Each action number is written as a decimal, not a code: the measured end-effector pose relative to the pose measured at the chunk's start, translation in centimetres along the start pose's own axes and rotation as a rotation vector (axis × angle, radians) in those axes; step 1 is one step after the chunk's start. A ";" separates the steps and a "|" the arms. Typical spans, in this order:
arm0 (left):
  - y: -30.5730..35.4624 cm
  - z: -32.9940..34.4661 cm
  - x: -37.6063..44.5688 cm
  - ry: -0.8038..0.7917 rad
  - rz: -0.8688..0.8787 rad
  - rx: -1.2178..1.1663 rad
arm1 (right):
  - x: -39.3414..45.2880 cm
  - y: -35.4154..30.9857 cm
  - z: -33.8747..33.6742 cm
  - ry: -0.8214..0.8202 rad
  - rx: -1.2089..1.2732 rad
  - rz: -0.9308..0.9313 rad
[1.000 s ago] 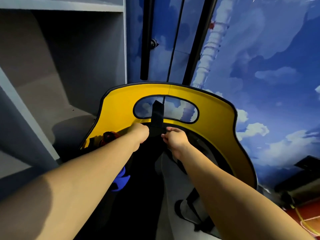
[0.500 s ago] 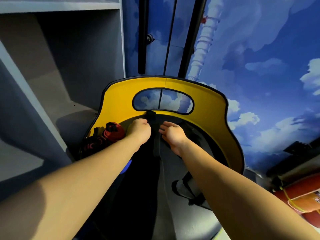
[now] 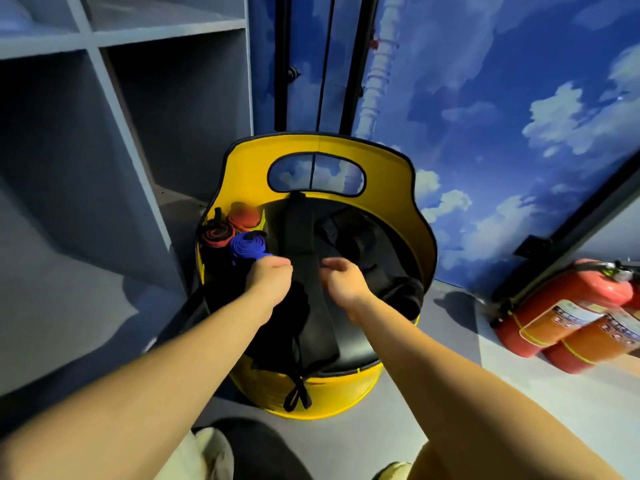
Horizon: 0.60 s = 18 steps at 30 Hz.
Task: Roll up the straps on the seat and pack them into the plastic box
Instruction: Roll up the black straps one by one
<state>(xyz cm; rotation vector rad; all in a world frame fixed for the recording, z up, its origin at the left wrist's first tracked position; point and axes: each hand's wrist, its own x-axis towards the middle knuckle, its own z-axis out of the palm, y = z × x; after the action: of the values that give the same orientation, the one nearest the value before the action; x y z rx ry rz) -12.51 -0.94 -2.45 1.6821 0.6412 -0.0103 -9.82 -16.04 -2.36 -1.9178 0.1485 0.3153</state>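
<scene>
A yellow round seat (image 3: 398, 174) with a black cushion stands on the floor before me. A wide black strap (image 3: 300, 233) runs from the oval opening in the backrest down over the cushion, and a thin loop hangs over the front edge. My left hand (image 3: 268, 280) is curled at the strap's left edge. My right hand (image 3: 344, 280) pinches the right edge. On the seat's left side sit a rolled blue strap (image 3: 247, 245), a red roll (image 3: 242, 214) and a red-and-black roll (image 3: 216, 235). More dark straps (image 3: 349, 237) lie on the right of the cushion.
Grey shelving (image 3: 114, 109) rises at the left, close to the seat. A wall painted with sky and clouds (image 3: 502, 116) is behind. Two red fire extinguishers (image 3: 568, 317) lie on the floor at the right. My shoes (image 3: 211, 452) show at the bottom.
Both hands have drawn back from the backrest opening toward me, along the black strap to mid-cushion. The view has pulled back, so the whole seat and the extinguishers show.
</scene>
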 end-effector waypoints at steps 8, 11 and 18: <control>-6.0 -2.4 -3.4 -0.038 -0.133 0.376 | -5.2 5.9 -0.3 -0.031 -0.454 0.011; -7.2 -2.5 -3.7 -0.053 -0.103 0.473 | -5.7 7.2 0.0 -0.064 -0.639 -0.024; -8.6 -2.8 -4.2 -0.005 -0.144 0.616 | -6.1 9.2 -0.4 -0.030 -0.741 -0.047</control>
<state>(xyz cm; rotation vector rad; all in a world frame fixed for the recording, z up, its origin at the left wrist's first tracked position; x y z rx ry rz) -20.53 0.51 -8.09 2.2178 0.8067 -0.3453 -17.97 -20.04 -8.74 -2.6414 -0.0458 0.4035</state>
